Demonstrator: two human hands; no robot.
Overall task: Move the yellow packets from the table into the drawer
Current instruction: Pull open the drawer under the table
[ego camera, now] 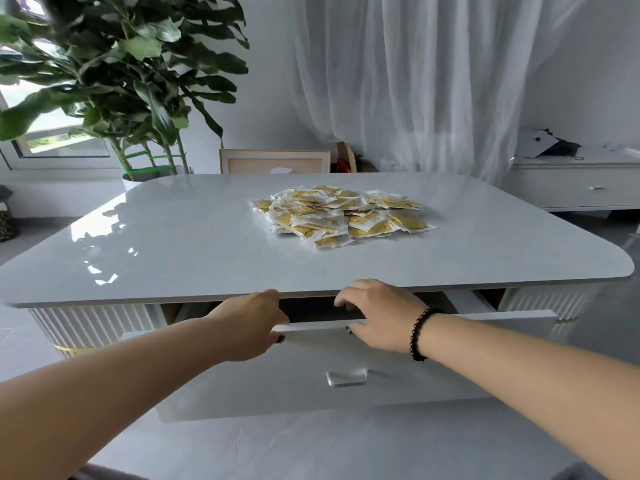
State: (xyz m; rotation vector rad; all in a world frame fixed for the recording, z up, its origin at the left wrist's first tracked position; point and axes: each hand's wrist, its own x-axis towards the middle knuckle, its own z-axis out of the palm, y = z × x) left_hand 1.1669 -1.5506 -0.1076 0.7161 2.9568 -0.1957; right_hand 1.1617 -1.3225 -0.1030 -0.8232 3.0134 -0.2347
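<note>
We hook our left hand (254,323) and right hand (377,315) over the top edge of the partly open drawer (311,386), each grip holding it; yellow packets (341,214) lie heaped on the worktop (173,237) above the drawer.

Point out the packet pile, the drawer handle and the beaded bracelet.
packet pile (341,214), head view, middle of the heap.
drawer handle (346,377), head view, centre of the silver pull.
beaded bracelet (420,332), head view, beads across the right wrist.
</note>
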